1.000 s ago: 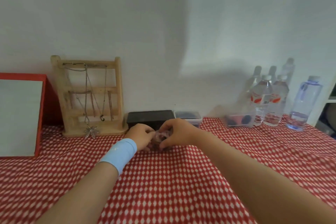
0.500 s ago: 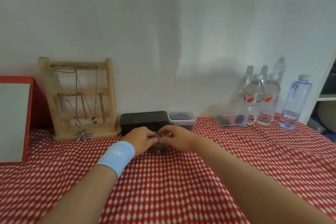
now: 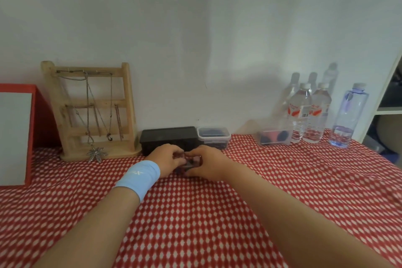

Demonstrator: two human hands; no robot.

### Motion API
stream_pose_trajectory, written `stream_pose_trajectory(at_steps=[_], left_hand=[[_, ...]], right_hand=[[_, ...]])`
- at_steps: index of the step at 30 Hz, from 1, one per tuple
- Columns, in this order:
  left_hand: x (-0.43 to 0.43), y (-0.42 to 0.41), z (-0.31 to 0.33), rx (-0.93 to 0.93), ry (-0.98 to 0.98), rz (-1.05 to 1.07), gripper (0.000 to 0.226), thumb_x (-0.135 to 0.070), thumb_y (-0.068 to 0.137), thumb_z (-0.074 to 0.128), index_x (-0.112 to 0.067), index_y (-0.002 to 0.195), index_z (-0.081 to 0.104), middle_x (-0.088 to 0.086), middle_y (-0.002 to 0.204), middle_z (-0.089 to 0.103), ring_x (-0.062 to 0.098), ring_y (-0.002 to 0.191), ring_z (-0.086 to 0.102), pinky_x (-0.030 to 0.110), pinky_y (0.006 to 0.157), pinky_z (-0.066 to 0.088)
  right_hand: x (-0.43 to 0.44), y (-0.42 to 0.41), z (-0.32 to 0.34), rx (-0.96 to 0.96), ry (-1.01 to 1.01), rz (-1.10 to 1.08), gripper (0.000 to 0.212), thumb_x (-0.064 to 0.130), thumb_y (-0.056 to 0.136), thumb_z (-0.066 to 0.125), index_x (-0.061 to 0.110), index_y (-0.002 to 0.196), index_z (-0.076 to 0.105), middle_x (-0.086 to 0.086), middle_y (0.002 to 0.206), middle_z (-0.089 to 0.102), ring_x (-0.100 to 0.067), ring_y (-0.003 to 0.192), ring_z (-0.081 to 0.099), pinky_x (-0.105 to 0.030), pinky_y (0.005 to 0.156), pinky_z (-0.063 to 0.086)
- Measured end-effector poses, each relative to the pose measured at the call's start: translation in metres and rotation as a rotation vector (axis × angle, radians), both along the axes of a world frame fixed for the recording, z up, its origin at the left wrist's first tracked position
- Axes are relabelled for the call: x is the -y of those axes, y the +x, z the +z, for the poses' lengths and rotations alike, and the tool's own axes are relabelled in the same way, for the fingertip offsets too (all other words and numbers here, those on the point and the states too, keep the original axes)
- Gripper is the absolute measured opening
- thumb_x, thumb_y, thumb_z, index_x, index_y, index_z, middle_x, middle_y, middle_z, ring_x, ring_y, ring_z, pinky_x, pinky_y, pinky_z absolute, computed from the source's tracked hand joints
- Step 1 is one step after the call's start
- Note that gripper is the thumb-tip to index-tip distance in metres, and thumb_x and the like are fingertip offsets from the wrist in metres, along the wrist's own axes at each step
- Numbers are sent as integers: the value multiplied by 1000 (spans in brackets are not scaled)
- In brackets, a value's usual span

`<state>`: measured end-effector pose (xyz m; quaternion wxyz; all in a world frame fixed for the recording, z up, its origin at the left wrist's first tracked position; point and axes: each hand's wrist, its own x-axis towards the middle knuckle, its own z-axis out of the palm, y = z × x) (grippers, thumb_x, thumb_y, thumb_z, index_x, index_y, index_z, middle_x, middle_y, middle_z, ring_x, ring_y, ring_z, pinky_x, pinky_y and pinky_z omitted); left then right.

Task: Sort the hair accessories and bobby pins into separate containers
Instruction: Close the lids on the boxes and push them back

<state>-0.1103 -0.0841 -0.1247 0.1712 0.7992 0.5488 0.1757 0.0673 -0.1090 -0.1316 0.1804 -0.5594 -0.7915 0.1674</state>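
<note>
A small clear container (image 3: 191,164) sits on the tablecloth, held between the two hands. What is in it is dark and too blurred to name. The left hand (image 3: 168,159) has its fingers curled over the container's left side. The right hand (image 3: 207,164) wraps the right side, thumb at the near edge and fingers bent over the top. The fingertips of both hands almost meet above it.

Just beyond the left hand's knuckles stands a black lidded box (image 3: 169,137). Touching that box, just past the right hand, is a clear snap-lid tub (image 3: 214,136) with dark contents. Farther off to the right of the right hand, a clear open box (image 3: 274,137) holds dark and pink pieces. Three water bottles (image 3: 301,111) stand beside it.

On the left wrist is a light blue wristband (image 3: 139,177). Left of the left hand, against the wall, is a wooden jewellery stand (image 3: 65,113) hung with chains and a leaf pendant (image 3: 96,154). Beyond that stands a red-edged board (image 3: 30,137). A red-and-white patterned tablecloth (image 3: 195,224) lies under both forearms.
</note>
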Motion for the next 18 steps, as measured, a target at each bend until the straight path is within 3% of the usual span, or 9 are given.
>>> stream_pose_trajectory(at_steps=[4, 9, 12, 15, 18], left_hand=[[-8, 3, 14, -96, 4, -46, 36, -35, 93, 61, -25, 127, 61, -3, 123, 64, 15, 108, 60, 29, 97, 45], [-33, 19, 25, 61, 222, 27, 34, -32, 101, 46, -21, 130, 59, 4, 130, 60, 22, 117, 56, 35, 102, 42], [-54, 26, 28, -116, 244, 43, 39, -33, 98, 49, -22, 136, 55, 6, 134, 55, 26, 121, 52, 42, 104, 44], [-70, 24, 25, -390, 177, 51, 58, -43, 91, 58, -30, 146, 42, 4, 143, 46, 29, 128, 44, 44, 102, 44], [-84, 19, 12, -365, 122, 42, 61, -37, 92, 61, -34, 148, 36, 2, 149, 41, 29, 133, 40, 44, 108, 40]], right_hand=[[-5, 6, 5, -64, -11, -17, 56, 44, 74, 84, 31, 125, 66, 11, 111, 67, -9, 100, 63, -32, 93, 53], [-17, 35, 35, -234, 67, -175, 62, 49, 73, 83, 30, 127, 59, 7, 118, 62, -14, 106, 61, -29, 90, 48], [-38, 54, 47, -201, 124, -262, 63, 46, 78, 81, 27, 132, 55, -1, 133, 57, -20, 115, 56, -32, 94, 45], [-61, 63, 43, -169, 144, -306, 63, 49, 81, 79, 27, 134, 54, -4, 137, 53, -22, 120, 54, -33, 99, 44], [-80, 64, 33, -126, 128, -310, 61, 52, 83, 75, 29, 136, 54, -6, 139, 51, -26, 122, 53, -38, 106, 44]])
